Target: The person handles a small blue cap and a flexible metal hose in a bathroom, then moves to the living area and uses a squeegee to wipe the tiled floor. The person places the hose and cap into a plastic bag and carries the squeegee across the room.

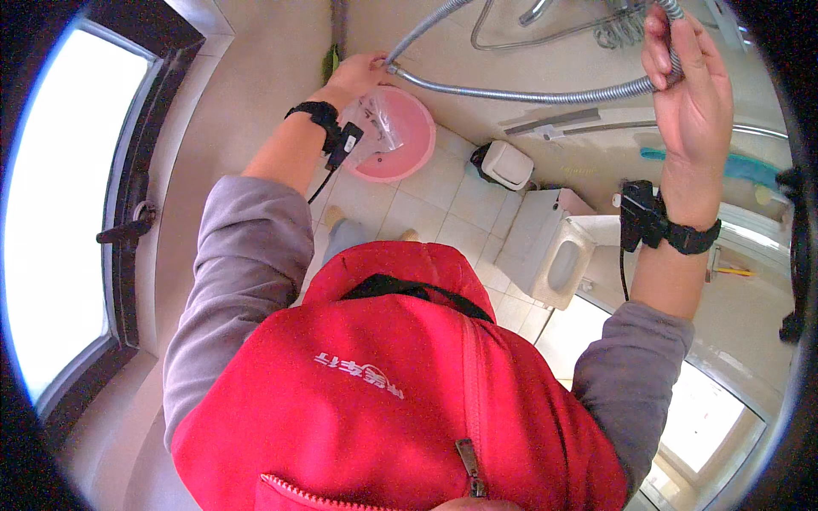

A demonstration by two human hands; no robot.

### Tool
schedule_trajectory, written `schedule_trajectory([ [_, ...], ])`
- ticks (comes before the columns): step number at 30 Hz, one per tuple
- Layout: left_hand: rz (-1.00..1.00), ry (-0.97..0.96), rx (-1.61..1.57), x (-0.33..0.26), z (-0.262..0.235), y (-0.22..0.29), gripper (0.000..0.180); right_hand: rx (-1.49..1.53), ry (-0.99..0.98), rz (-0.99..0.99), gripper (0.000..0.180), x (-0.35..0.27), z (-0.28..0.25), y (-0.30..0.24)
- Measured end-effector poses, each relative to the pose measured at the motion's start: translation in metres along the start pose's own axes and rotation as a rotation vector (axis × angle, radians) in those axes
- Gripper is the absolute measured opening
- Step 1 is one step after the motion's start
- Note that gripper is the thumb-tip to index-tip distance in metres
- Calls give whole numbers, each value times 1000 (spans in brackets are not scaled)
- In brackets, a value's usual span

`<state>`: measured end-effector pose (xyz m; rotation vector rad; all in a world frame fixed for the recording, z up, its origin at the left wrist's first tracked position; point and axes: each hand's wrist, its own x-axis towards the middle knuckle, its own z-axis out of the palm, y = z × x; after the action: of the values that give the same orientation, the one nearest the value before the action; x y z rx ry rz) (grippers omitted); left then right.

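A flexible silver metal hose (528, 95), like a shower hose, runs in a shallow curve between my two hands. My left hand (358, 77), out to the upper left above a pink basin, is closed with its fingertips pinching the hose where it bends. From that bend a second stretch of hose (419, 32) rises past the top edge. High on the right, my right hand (694, 94) has its fingers curled round the hose, palm turned to view. The hose also continues upward from this hand. Black straps with small devices sit on both wrists.
Clear plastic packaging (379, 128) lies in the pink basin (411, 157) on the tiled floor. A small bin (507, 166) stands by the wall, with a squat toilet-like white fixture (562, 264) nearer. A bright window (68, 213) with a dark handle (128, 226) is at left. Rails line the wall.
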<state>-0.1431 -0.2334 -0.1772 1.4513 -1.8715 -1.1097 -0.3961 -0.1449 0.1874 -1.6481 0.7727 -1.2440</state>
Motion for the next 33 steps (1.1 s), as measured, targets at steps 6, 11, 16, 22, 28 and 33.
schedule_trajectory([
  [6, -342, 44, -241, -16, 34, -5, 29, 26, -3, 24, 24, -29, -51, 22],
  [11, -469, 9, -525, -61, 39, -39, 32, 5, -2, 159, 25, -76, -91, 70],
  [16, -584, 171, -1007, -127, 47, -65, 18, -136, -210, 540, 22, -140, -78, 160],
  [22, -434, 85, -492, -170, 63, -70, 21, -200, -413, 670, 19, -187, 16, 279],
  [28, -305, -139, -28, -172, 87, -95, 38, -123, -587, 312, 21, -189, 104, 372],
  [33, -138, -76, 59, -181, 105, -156, 30, 133, -664, 219, 29, -192, 167, 438],
])
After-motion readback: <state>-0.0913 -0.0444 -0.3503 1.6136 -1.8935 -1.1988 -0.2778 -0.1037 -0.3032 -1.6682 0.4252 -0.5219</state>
